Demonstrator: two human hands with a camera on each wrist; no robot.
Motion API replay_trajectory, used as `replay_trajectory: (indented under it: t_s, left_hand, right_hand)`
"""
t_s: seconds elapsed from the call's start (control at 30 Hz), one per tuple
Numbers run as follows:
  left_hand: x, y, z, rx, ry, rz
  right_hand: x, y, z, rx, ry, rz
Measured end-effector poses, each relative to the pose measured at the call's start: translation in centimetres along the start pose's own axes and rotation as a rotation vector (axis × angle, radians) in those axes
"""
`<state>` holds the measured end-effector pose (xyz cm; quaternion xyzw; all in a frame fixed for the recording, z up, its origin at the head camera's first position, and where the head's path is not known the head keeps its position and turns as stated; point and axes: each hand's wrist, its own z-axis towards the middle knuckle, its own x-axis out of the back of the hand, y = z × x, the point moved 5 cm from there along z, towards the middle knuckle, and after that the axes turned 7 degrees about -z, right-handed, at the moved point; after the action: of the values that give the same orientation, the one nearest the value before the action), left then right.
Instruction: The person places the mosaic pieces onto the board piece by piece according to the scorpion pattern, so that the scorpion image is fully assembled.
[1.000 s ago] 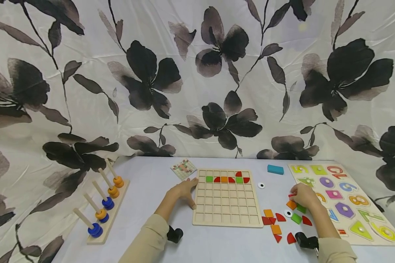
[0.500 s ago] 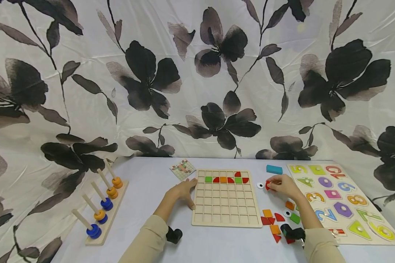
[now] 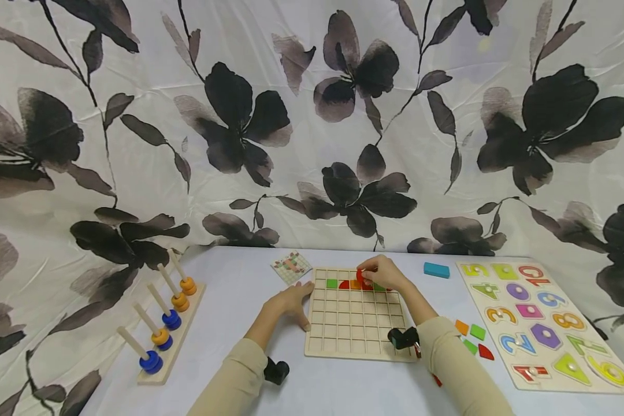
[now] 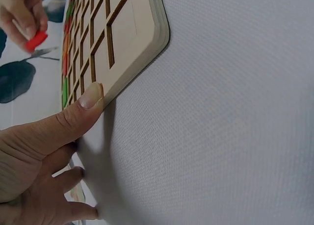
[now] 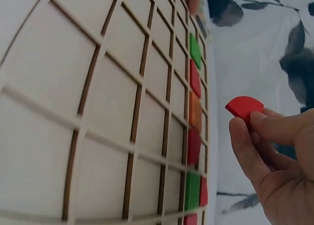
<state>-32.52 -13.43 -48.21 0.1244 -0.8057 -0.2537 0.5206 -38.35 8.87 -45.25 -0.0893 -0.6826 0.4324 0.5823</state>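
My right hand (image 3: pixel 382 273) pinches a red quarter-circle tile (image 5: pixel 244 106) between thumb and fingertips, over the upper part of the wooden grid board (image 3: pixel 343 332). The tile is raised off the board in the right wrist view. A row of tiles lies in the grid near its far side, among them a green square (image 5: pixel 195 51) and an orange square (image 5: pixel 195 111). At the board's left edge rests my left hand (image 3: pixel 290 301), fingers spread and thumb (image 4: pixel 91 97) touching the rim. The right hand hides part of the tile row in the head view.
Right of the board lie loose tiles, including a green square (image 3: pixel 477 331) and a red quarter-circle (image 3: pixel 486 352), partly covered by the right sleeve. Farther right is a number puzzle board (image 3: pixel 530 346). A blue block (image 3: pixel 436 270), a pattern card (image 3: pixel 291 266) and a peg stand (image 3: pixel 179 329) surround the workspace.
My right hand has picked up the red quarter-circle from the loose tiles and carried it left over the grid board. The left hand has stayed at the board's edge.
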Motion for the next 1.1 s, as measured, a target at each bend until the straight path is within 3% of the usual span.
replay_trajectory:
  t_s: [0.17, 0.4, 0.7, 0.97, 1.1]
  left_hand:
    - [0.0, 0.0, 0.2, -0.010, -0.004, 0.012]
    - [0.2, 0.2, 0.1, 0.007, -0.002, 0.015]
    - [0.6, 0.4, 0.1, 0.017, -0.025, 0.000]
    - [0.4, 0.1, 0.4, 0.022, -0.025, -0.011]
    - [0.4, 0.0, 0.4, 0.025, -0.025, -0.013]
  right_hand:
    - [-1.1, -1.1, 1.8, -0.041, -0.033, 0.016]
    - [-2.2, -2.6, 3.8, -0.015, -0.040, -0.048]
    - [-5.3, -4.6, 5.4, -0.047, -0.044, -0.099]
    - [-7.2, -5.6, 6.1, 0.036, -0.030, -0.271]
    - [-7.7, -5.7, 6.4, 0.040, -0.045, -0.312]
